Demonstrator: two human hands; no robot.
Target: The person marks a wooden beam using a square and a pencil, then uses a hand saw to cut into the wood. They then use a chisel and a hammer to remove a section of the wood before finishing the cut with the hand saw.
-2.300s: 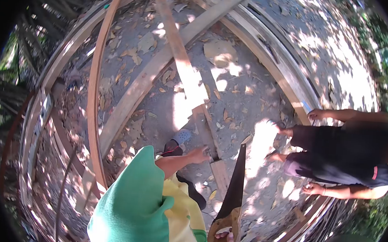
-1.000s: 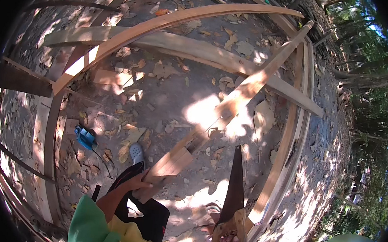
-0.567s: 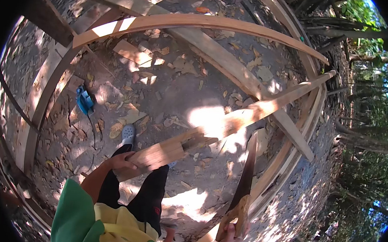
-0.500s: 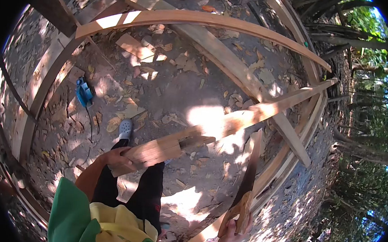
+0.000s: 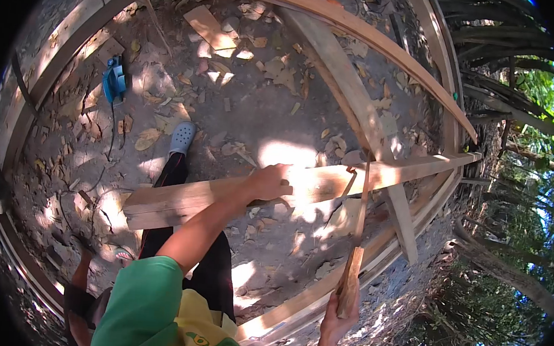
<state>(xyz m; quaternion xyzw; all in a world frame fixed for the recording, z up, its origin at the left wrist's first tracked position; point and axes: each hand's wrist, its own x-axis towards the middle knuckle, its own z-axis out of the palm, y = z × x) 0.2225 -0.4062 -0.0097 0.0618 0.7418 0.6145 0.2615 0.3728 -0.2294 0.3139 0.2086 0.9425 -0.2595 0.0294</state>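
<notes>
A long, light-brown wooden beam (image 5: 178, 203) lies over a weathered plank (image 5: 353, 98), sunlight bleaching its middle. The wooden-handled handsaw (image 5: 361, 224) is seen edge-on, its thin blade crossing the beam.

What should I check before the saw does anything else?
1. Right hand holding the saw's handle: ok, the right hand is wrapped round the saw.
2. Left hand away from the blade: ok, the left hand is on the beam, with bare wood between it and the blade.
3. Teeth touching the wood: cannot tell, the blade is seen nearly edge-on.
4. Beam held steady: cannot tell, though it crosses over another board.
5. Shoe clear of the blade: ok, the grey clog is well off to the side.
6. Blue tool out of the way: ok, the blue tool lies on the ground away from the saw.
</notes>
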